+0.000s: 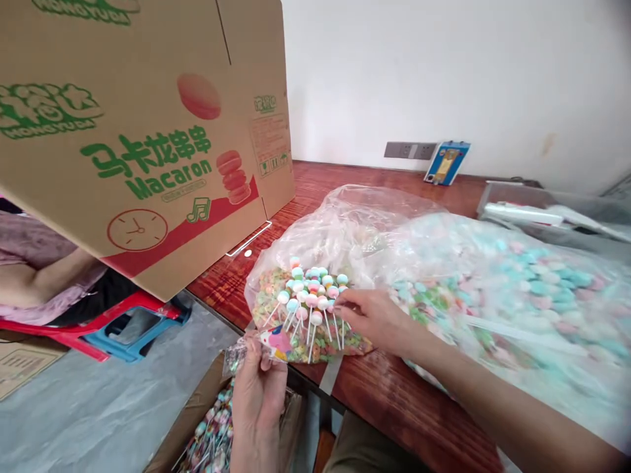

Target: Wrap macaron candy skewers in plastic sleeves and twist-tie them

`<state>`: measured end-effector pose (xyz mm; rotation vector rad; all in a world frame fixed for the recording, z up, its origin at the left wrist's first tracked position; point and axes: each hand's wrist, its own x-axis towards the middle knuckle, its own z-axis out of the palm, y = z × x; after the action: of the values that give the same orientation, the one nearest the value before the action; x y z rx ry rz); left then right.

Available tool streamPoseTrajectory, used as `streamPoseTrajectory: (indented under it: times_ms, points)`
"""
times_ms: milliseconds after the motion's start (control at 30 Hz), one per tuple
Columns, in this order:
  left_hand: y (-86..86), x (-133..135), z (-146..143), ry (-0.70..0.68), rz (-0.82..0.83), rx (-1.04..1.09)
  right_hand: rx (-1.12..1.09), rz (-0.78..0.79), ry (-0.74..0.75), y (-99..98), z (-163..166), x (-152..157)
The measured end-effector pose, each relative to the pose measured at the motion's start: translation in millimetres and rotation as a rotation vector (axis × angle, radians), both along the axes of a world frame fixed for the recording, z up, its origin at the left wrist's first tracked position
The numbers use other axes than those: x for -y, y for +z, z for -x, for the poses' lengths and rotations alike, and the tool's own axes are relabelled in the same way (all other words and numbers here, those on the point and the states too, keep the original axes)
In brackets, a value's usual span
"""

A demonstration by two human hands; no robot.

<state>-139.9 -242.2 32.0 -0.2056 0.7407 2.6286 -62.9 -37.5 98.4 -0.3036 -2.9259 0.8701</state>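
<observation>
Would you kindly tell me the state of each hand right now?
Left hand: closed on a small printed packet.
Right hand: fingers pinching a lollipop.

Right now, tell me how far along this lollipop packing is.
Done: the carton below the table edge holds lollipops already. In hand: the left hand grips a small clear packet; the right hand fingers the loose lollipops. Left: that heap and the big bag, full of candy.
</observation>
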Motion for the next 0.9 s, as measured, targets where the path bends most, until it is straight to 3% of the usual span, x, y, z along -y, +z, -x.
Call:
streamPoseTrajectory:
  times_ms: [167,467,700,900]
  points:
    - [5.2,-14,1,-0.066,-0.067,0.076,0.029,-0.009,0.004,-8.1,18,10]
    - [9.7,-25,4,-0.197,-0.236,0.085,0.127,-0.036,-0.157,-15.0,-8,-21]
    - [10.9,-28,11,-0.247,-0.211,0.025,0.099,-0.095,-0.301,-23.3,9,10]
    - [13.9,-16,12,-0.163,-0.179,-0.013,0.049,-0.082,-0.174,-13.8,32,36]
